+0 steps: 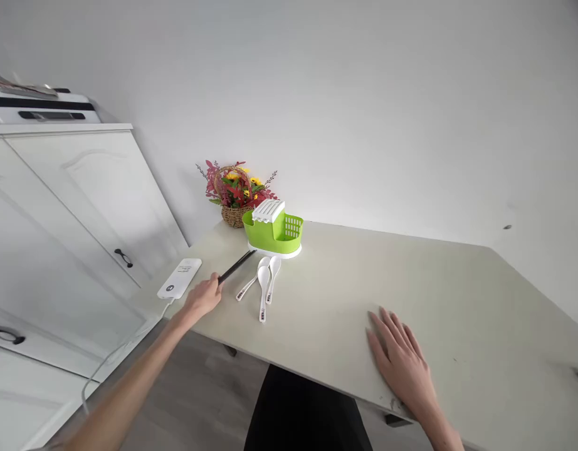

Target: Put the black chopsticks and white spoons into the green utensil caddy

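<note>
At nine o'clock a flat white power bank [180, 278] with a trailing cable lies by the table [345, 294] edge. Just right of it, the left hand [203, 297] is closed in a pinch on the near end of slim, glossy black chopsticks [237, 266], whose tips point toward one o'clock at the slotted green plastic cutlery drainer [276, 230]. Gripped so far back, the smooth sticks could likely twist or slip. Three white glazed spoons [263, 282] lie fanned beside them, close enough to be knocked. Behind at twelve sits a woven basket of flowers [235, 191]. At four o'clock the right hand [402, 360] rests flat, fingers spread, holding nothing.
</note>
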Available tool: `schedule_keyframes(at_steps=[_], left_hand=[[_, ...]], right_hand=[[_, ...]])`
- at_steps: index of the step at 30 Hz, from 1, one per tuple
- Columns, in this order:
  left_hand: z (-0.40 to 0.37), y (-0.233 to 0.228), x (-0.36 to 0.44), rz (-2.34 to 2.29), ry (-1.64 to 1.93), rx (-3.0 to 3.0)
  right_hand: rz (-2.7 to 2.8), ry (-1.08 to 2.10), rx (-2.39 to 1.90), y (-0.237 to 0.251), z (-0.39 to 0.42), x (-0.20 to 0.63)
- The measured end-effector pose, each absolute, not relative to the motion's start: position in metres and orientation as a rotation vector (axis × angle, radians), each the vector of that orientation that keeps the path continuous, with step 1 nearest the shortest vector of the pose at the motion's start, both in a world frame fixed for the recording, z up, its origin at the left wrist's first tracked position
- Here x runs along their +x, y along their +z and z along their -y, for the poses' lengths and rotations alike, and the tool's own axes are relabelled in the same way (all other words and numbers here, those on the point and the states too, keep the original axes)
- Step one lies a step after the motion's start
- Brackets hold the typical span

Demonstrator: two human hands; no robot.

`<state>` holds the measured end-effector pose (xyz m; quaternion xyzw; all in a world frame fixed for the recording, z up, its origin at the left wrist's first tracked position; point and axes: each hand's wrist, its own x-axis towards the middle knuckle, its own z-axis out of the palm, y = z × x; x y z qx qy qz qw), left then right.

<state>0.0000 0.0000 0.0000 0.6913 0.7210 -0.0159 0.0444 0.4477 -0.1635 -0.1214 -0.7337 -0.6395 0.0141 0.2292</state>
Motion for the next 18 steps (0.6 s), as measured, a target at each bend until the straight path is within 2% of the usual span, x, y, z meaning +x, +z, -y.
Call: schedule_keyframes(at_steps=[4,6,11,18], left_hand=[[0.031,-0.002,0.007,-1.902,0.541,1.784],[0.049,-0.002,0.023,-1.626,0.683,1.590],[0.079,0.000,0.085,-1.217,0.626,1.477],[0.086,-0.018,0.169,-1.449,0.444,2.147]], right_hand=[[1.757,0.043,-2.000,-0.121,0.164,0.447],[1.756,0.049,-2.004,-0.121,0.164,0.447],[1.764,0.068,-2.016,-0.121,0.163,0.449],[1.759,0.065,-2.001,-0.119,0.161,0.448]])
